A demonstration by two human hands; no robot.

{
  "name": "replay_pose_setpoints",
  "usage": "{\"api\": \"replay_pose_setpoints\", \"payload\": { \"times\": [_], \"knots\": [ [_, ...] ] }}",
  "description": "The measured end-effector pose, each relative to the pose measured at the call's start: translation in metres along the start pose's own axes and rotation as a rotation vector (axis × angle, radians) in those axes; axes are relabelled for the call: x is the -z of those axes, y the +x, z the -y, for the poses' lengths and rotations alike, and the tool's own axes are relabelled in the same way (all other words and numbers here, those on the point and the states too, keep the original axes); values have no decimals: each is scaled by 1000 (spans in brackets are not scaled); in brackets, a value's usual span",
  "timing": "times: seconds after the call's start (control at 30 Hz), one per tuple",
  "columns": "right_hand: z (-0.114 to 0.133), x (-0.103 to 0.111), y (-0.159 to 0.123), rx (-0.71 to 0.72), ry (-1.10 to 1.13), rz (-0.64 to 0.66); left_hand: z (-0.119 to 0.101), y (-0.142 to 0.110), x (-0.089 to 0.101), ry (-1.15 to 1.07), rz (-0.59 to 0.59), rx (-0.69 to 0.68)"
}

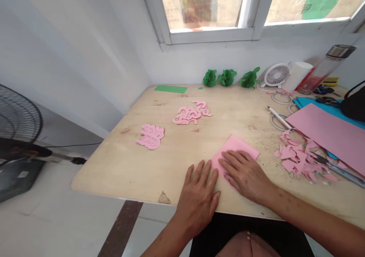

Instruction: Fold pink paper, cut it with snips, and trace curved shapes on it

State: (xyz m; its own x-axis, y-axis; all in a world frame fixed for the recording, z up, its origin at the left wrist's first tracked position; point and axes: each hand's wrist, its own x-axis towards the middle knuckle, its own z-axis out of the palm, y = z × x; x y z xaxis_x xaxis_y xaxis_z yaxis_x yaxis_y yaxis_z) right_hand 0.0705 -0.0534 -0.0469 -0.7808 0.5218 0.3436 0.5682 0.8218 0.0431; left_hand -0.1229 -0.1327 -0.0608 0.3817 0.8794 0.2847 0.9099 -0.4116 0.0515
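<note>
A piece of pink paper (236, 143), which looks folded, lies near the table's front edge. My right hand (245, 173) rests flat on it, fingers stretched toward the left. Beside it my left hand (199, 196) lies flat with spread fingers, its fingertips at the paper's left edge. Farther back are a loose group of curved pink paper cutouts (189, 114) and, to the left, a stack of scalloped pink cutouts (152, 136). The part of the paper beneath my right hand is hidden.
Pink scraps (299, 156), a craft knife (346, 173), a white pen (279, 117) and pink sheets (330, 131) over blue paper lie at right. Along the wall stand green paper figures (227, 77), a small fan (276, 75) and a bottle (322, 72). A green strip (171, 89) lies at the back.
</note>
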Motion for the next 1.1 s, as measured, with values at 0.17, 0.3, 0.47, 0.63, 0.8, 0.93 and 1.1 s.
{"api": "replay_pose_setpoints", "payload": {
  "times": [0.17, 0.3, 0.47, 0.63, 0.8, 0.93, 1.1],
  "knots": [
    [-17, 1, -7, -65, -87, 26, 1, 0, -1, -8, -21, 2],
    [-32, 2, -12, -101, -146, 14, 1, 0, -1, 0, -32, -10],
    [-21, 1, -6, -102, -154, 25, 2, 0, -1, 7, -51, -23],
    [0, -9, 1, 12, -41, 16, 2, 0, -1, 22, -74, -35],
    [-24, -10, -1, -44, -84, 50, 2, -1, -2, 17, -74, -30],
    [-49, -7, -4, -81, -165, 65, 3, -1, -3, 16, -92, -32],
    [-56, -10, -7, -121, -183, 84, 3, -1, -5, 20, -103, -34]
  ]
}}
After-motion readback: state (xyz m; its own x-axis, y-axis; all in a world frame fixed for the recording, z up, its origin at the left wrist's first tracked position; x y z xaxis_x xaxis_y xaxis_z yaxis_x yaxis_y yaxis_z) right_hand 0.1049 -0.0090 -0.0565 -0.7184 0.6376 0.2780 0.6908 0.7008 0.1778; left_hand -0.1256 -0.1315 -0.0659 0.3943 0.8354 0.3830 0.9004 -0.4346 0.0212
